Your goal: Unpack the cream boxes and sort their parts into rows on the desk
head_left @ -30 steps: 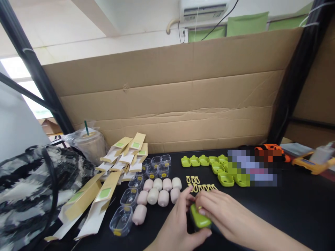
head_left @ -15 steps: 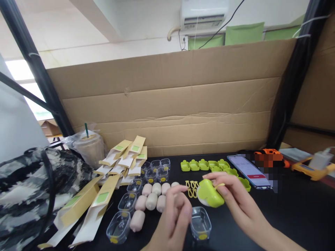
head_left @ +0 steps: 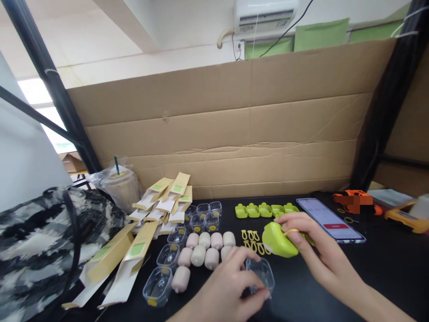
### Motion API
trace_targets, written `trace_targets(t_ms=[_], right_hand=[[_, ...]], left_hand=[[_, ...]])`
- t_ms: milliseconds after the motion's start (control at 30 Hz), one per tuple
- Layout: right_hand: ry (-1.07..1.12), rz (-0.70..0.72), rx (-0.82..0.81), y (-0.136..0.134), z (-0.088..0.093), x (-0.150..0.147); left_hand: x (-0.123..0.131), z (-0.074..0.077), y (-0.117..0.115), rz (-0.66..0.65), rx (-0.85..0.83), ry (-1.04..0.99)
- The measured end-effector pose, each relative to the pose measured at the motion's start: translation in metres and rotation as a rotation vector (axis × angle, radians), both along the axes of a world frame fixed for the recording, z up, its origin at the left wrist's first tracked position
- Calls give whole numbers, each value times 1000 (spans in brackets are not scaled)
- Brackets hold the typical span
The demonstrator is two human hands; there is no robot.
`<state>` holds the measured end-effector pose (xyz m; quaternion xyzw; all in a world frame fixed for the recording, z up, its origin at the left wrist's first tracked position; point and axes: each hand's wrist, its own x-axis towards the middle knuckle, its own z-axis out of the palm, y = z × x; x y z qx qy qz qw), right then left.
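My right hand pinches a bright green rounded case piece by a small loop on its side, holding it above the table. A pale edge shows on its left side. My left hand is curled around a small clear plastic cup, with fingers at its far left edge and thumb at its front. Behind the green piece lie several yellow clips. Pale pink and cream cylinders stand grouped left of the cup. A row of green shells sits farther back.
More clear cups line the left of the cylinders. Folded cardboard sleeves lie farther left, near a drink cup and a patterned bag. At right are a phone and an orange object. A cardboard wall stands behind.
My left hand has moved right and closed around the clear cup, which has shifted slightly. My right hand still holds the green piece, now turned so less of its pale side shows.
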<state>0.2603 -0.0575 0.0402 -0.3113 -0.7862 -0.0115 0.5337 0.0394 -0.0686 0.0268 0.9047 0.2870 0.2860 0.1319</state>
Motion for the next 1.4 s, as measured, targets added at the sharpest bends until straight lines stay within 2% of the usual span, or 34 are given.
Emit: trace_targets(t_ms=[67,133,167,233,300,367,500,633,800,867,933,1033,1067,1100,1133,1200,1300,1400], right_hand=[[20,-23,35,-1,3,2],[48,-37,48,-4,7,4],[61,-37,45,-5,9,4],[81,-22,32,-7,12,5],[91,5,21,-8,12,4],[91,23,7,-8,11,3],[80,44,-21,-6,9,2],[63,75,-34,-6,10,2],[-13,124,-95,-9,10,-1],[-28,129,-114,-9,7,-2],[-12,141,-126,-8,3,-6],[47,191,-124,-8,-6,-13],[50,219,-124,-8,-9,-15],[39,244,-124,-9,-13,-18],[17,261,-116,-10,-15,-20],[-56,245,-81,-10,-19,-22],[-162,118,-48,-10,-19,-23],[-215,80,-124,-9,-18,-23]], left_hand=[[-3,22,9,79,-19,-27],[-7,44,30,165,10,1],[-8,53,44,218,9,73],[-9,62,73,238,-14,153],[-8,60,98,242,-37,237],[-6,51,115,255,-50,312],[-6,31,124,286,-67,417],[-17,22,124,307,-86,428],[-28,30,122,296,-137,258],[-25,35,110,308,-170,124],[-17,36,88,320,-241,-8],[-1,25,46,251,-484,-82],[3,18,34,169,-645,-86],[7,10,23,0,-1007,-148],[9,1,15,-108,-1269,-232],[11,-15,6,-237,-1581,-432],[10,-29,8,-258,-1657,-702],[10,-36,14,-224,-1529,-919]])
